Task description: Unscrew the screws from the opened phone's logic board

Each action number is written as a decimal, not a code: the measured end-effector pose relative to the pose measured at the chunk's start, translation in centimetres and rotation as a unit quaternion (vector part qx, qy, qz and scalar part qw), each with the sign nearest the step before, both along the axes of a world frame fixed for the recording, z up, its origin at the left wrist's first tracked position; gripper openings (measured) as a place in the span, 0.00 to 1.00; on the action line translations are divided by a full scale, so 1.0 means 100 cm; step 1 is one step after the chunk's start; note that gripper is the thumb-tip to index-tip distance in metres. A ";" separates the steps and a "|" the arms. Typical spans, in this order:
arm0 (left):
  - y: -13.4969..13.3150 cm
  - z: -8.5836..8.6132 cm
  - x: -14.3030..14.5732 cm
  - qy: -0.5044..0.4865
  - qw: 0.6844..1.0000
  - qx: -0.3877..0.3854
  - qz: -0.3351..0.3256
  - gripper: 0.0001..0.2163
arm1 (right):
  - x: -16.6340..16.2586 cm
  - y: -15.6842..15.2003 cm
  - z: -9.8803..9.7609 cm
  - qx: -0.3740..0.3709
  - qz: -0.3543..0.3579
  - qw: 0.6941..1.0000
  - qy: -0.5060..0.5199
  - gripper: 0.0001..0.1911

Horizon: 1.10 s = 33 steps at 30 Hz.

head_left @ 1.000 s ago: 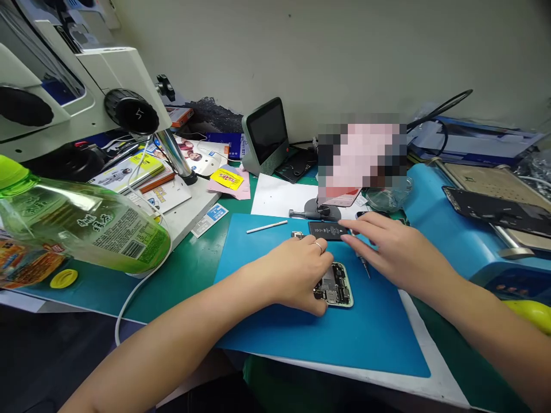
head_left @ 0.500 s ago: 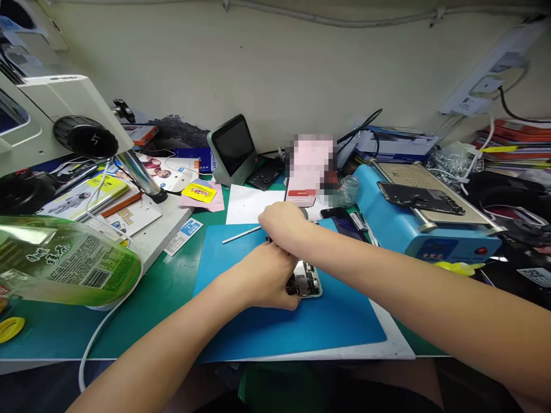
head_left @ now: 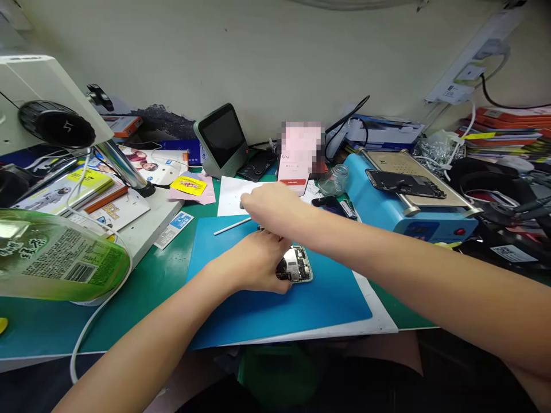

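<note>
An opened phone point(head_left: 298, 265), its inner boards and metal plates bare, lies on the blue mat point(head_left: 327, 312). My left hand point(head_left: 260, 261) is closed around its left side, with the thumb along the near edge. Crossing above it, my right hand point(head_left: 275, 207) is bent into a fist over the phone's far end. Its fingertips face away, so what it grips, if anything, cannot be made out. A thin white rod point(head_left: 232, 226) rests on the mat just left of my hands.
To the right, a blue heating machine point(head_left: 379, 201) carries a detached phone screen point(head_left: 407, 183). A drink bottle point(head_left: 64, 258) and a microscope stand point(head_left: 129, 166) occupy the left. Behind my hands stand a lit phone point(head_left: 297, 166), a glass jar point(head_left: 334, 180) and a smart display point(head_left: 221, 140).
The whole view has shifted, so the bench things appear farther left and slightly higher. Both hands stay at the opened phone, the right one still crossed over the left.
</note>
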State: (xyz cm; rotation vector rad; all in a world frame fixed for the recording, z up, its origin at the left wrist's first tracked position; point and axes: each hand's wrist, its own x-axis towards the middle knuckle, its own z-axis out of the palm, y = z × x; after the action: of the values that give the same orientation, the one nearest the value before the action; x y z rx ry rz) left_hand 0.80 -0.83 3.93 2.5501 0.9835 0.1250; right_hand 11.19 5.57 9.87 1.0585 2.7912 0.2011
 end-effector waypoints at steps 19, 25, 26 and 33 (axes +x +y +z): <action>-0.003 0.003 0.005 0.060 0.998 0.020 0.002 0.19 | 0.139 -0.099 -0.023 -0.071 0.091 0.863 0.491 0.11; -0.003 0.004 0.005 0.062 0.998 0.022 0.003 0.18 | 0.144 -0.103 -0.028 -0.040 0.127 0.877 0.462 0.11; -0.003 0.004 0.005 0.063 0.998 0.022 0.003 0.19 | 0.144 -0.103 -0.029 -0.037 0.131 0.879 0.457 0.10; -0.002 0.002 0.005 0.072 0.997 0.022 0.003 0.21 | 0.144 -0.107 -0.030 -0.026 0.147 0.879 0.453 0.12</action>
State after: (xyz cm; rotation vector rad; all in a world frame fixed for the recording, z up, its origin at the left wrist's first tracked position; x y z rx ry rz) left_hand 1.31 -1.02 4.09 2.6258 1.0525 -0.0364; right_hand 25.59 -5.17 6.84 0.8347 3.7488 -0.4720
